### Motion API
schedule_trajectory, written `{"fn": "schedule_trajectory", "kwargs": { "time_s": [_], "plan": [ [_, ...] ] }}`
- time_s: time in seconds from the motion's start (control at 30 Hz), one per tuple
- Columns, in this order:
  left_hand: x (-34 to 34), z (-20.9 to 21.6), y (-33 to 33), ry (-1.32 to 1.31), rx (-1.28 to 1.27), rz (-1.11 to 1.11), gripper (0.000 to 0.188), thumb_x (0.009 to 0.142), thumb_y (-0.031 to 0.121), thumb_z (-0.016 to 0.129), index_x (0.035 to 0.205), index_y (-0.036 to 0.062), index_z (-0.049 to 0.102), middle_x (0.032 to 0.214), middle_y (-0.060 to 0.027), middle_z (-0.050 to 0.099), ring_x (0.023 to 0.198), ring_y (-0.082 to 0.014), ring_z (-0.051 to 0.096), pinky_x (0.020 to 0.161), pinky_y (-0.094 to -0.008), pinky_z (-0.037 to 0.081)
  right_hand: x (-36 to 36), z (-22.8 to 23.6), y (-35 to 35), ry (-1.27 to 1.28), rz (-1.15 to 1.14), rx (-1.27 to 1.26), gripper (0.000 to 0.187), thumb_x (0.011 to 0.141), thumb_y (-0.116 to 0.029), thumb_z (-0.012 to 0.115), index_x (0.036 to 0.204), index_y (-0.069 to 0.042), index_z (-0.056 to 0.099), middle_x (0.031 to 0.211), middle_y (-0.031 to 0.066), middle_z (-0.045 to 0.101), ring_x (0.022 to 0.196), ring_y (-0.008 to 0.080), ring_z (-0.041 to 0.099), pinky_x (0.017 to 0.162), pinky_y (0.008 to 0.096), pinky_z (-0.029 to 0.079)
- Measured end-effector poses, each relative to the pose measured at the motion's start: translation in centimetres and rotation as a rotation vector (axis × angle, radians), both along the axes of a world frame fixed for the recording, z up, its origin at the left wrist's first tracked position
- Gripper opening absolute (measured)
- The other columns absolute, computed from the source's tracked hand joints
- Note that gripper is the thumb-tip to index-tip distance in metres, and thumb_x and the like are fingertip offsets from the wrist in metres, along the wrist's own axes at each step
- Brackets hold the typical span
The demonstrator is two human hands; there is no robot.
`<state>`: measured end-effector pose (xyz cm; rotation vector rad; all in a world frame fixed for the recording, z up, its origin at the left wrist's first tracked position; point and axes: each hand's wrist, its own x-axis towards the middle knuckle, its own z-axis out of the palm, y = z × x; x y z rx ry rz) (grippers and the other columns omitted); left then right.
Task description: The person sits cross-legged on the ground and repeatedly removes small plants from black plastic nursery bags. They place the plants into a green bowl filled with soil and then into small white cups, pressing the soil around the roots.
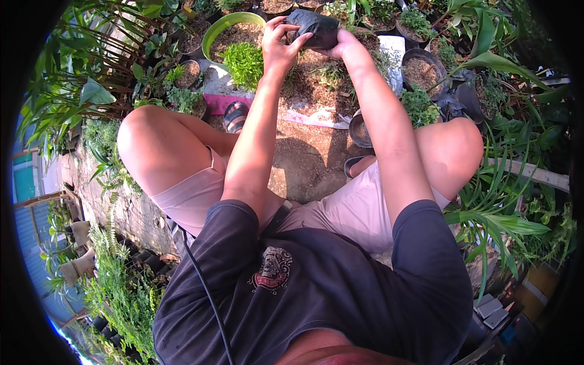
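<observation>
Both of my hands hold a black plastic plant bag [314, 25] out in front of me, over a spread of loose brown potting mix [313, 100]. My left hand [281, 47] grips its left side, thumb and fingers bent around it. On the right side, my right hand [344, 45] is closed on the bag from below, its fingers partly hidden. What the bag contains cannot be made out. Just left of my left wrist grows a bright green clump of small plants [244, 66]. Behind that stands a round lime-green pot [210, 38] with brown mix in it.
Several dark pots surround the mix, including a pot [421, 73] on the right and a small pot [360, 129] by my right foot. A white sack [392, 56] and pink sheet [226, 103] lie underneath. Leafy plants [91, 79] crowd both sides.
</observation>
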<state>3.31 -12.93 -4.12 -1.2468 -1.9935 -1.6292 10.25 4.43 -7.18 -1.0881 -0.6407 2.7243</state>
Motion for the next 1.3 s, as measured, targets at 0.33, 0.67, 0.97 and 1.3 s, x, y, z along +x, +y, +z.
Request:
{"fn": "schedule_trajectory", "kwargs": {
  "time_s": [0.33, 0.67, 0.97, 1.3],
  "plan": [
    [-0.2, 0.5, 0.9, -0.104, 0.08, 0.029, 0.019, 0.077, 0.014, 0.081, 0.079, 0.0009, 0.067, 0.104, -0.0106, 0.06, 0.096, -0.0225, 0.059, 0.085, -0.0334, 0.048, -0.5, -2.0, 0.3, 0.003, -0.001, -0.121, 0.036, 0.102, -0.027, 0.036, 0.116, -0.006, 0.062, 0.113, 0.0185, 0.066, 0.104, 0.0336, 0.066, 0.093, 0.0577, 0.052],
    [-0.7, 1.3, 0.7, -0.076, 0.186, 0.104, 0.016, 0.081, 0.008, 0.077, 0.08, 0.0008, 0.062, 0.095, -0.0084, 0.061, 0.085, -0.0188, 0.06, 0.077, -0.0308, 0.051, -1.7, -2.5, 1.3, 0.019, -0.09, -0.068, 0.034, 0.102, -0.019, 0.035, 0.113, -0.003, 0.063, 0.109, 0.0184, 0.068, 0.099, 0.0301, 0.068, 0.09, 0.0538, 0.055],
    [-1.8, 2.6, 0.2, -0.203, 0.318, 0.242, 0.018, 0.085, 0.007, 0.074, 0.083, 0.0005, 0.058, 0.086, -0.0049, 0.058, 0.073, -0.0116, 0.059, 0.067, -0.0248, 0.052, -2.5, -7.2, 5.1, 0.08, -0.217, 0.108, 0.033, 0.1, -0.019, 0.041, 0.116, 0.003, 0.06, 0.112, 0.0211, 0.066, 0.102, 0.0323, 0.066, 0.089, 0.0502, 0.055],
    [-3.9, 3.9, -1.9, -0.125, 0.382, 0.406, 0.025, 0.087, 0.019, 0.074, 0.08, 0.0014, 0.058, 0.081, -0.0034, 0.057, 0.07, -0.0115, 0.056, 0.064, -0.0255, 0.047, -0.6, -2.8, 0.4, -0.776, 0.113, 1.301, 0.05, 0.089, -0.04, 0.066, 0.109, 0.006, 0.064, 0.117, 0.0257, 0.064, 0.108, 0.0388, 0.063, 0.091, 0.044, 0.05]
  ]
}}
